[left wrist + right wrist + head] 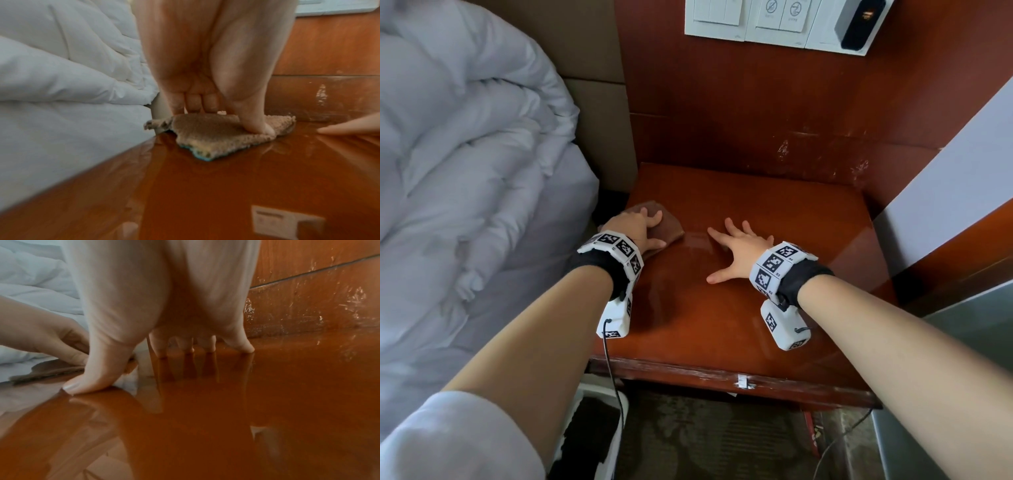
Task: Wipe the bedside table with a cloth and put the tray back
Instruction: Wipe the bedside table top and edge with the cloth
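Note:
The glossy red-brown bedside table (756, 308) fills the middle of the head view. A brown cloth (671, 233) with a blue underside (205, 134) lies at the table's left edge. My left hand (643, 229) arches over it, fingertips and thumb pressing down on top. My right hand (729, 250) lies spread on the bare tabletop just right of the cloth, fingertips (207, 347) and thumb touching the wood, holding nothing. A white-rimmed, dark-centred object (592, 428), possibly the tray, sits low beside the bed in front of the table.
A white duvet (465, 154) hangs close along the table's left side. A wooden wall panel behind carries white switch plates (739, 20) and a black device (859, 24). A grey surface (979, 342) stands to the right. Patterned carpet lies below the front edge.

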The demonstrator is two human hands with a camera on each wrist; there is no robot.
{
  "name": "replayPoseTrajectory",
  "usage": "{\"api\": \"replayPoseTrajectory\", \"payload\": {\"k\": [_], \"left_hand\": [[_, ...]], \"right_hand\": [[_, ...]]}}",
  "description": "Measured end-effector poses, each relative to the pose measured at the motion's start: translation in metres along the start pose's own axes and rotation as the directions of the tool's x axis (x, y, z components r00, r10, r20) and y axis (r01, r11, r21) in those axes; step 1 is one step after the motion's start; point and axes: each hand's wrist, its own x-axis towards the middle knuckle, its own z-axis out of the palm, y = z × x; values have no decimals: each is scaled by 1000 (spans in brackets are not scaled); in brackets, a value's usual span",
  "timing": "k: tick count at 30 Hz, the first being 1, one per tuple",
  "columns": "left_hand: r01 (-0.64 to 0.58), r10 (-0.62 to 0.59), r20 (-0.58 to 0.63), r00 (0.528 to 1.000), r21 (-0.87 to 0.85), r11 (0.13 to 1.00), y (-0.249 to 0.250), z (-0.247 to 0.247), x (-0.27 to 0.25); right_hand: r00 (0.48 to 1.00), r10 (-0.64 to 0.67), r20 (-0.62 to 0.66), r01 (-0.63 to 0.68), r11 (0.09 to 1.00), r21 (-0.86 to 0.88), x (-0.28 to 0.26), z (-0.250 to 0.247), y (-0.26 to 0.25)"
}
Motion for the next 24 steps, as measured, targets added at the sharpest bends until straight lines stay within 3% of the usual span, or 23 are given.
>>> {"api": "replayPoseTrajectory", "payload": {"k": [7,14,18,21,24], "left_hand": [[-151,151,13,988,18,988,62,4,-12],[-323,315,91,945,84,943,138,9,-15],[-285,284,41,958,27,958,131,4,-14],[-169,165,-44,985,-97,981,103,5,-19],[-82,80,-22,997,-140,987,72,12,-26]], "right_hand": [[991,78,-112,-53,977,207,-21,-18,25],[984,150,-93,-141,985,99,-56,-25,71],[983,156,-98,-149,986,80,-66,-22,74],[979,120,-163,-105,990,99,-65,-18,62],[972,33,-232,-11,995,98,-59,-12,37]]}}
